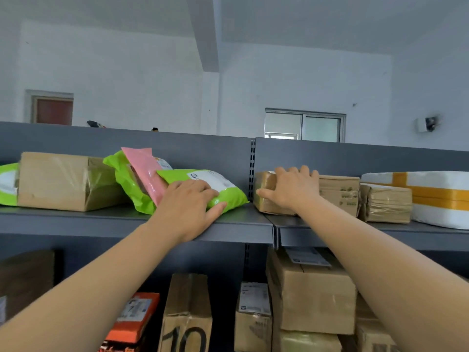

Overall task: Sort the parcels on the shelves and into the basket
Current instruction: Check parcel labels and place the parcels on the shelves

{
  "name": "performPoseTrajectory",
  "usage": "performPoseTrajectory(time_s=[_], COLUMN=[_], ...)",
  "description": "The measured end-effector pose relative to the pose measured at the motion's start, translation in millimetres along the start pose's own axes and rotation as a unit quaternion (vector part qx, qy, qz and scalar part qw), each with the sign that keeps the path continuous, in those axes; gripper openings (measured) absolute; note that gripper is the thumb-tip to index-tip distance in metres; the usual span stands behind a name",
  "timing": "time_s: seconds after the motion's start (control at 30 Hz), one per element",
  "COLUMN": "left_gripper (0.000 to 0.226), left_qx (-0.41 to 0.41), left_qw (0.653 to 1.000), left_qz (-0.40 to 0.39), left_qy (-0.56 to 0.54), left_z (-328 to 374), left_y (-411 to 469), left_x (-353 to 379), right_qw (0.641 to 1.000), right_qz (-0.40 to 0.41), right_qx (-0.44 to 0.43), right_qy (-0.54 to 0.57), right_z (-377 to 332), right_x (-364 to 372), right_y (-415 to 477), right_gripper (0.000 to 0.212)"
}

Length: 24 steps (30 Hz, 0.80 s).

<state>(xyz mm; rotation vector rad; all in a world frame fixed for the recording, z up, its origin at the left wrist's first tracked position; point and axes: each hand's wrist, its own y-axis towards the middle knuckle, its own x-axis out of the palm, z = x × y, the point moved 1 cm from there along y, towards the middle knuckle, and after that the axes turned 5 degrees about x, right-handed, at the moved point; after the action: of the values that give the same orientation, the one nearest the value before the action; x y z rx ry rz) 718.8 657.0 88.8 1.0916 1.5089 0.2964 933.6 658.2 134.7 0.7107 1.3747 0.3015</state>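
Note:
On the top grey shelf (76, 217) my left hand (189, 207) lies flat on a green poly mailer (228, 196) with a white label; fingers are straight, thumb along its front edge. A pink mailer (144, 168) and another green bag (121, 179) lean behind it. My right hand (289, 188) grips the top of a small taped cardboard box (264, 184) at the left end of the right shelf bay, fingers curled over its far edge, thumb on its front face.
A large cardboard box (53, 181) stands at the left. Two more brown boxes (385, 204) and a white foam box with yellow tape (436, 196) fill the right. The lower shelf holds several cartons (314, 295) and an orange packet (134, 318). No basket is in view.

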Motion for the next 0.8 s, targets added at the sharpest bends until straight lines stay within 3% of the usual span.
performPoseTrajectory(time_s=[0.17, 0.37, 0.53, 0.67, 0.8], left_gripper=[0.083, 0.083, 0.083, 0.064, 0.076], left_qx=[-0.009, -0.01, -0.011, -0.01, -0.011], left_qw=[1.0, 0.999, 1.0, 1.0, 0.999], left_qz=[0.012, 0.032, 0.023, 0.01, 0.022], left_qy=[-0.019, -0.017, -0.015, -0.02, -0.025], left_z=[-2, -3, -3, -3, -4], left_y=[-2, -1, 0, 0, 0], left_x=[6, 12, 11, 13, 12], right_qw=[0.999, 0.996, 0.994, 0.986, 0.984], right_qz=[0.019, 0.089, 0.097, 0.13, 0.112], right_qx=[0.033, -0.005, 0.014, -0.005, -0.012], right_qy=[0.001, 0.017, 0.051, 0.105, 0.135], right_z=[-13, -20, -20, -12, -11], right_x=[-5, 0, -6, -3, -3], right_y=[5, 0, -8, -13, -9], right_gripper=[0.08, 0.051, 0.048, 0.033, 0.035])
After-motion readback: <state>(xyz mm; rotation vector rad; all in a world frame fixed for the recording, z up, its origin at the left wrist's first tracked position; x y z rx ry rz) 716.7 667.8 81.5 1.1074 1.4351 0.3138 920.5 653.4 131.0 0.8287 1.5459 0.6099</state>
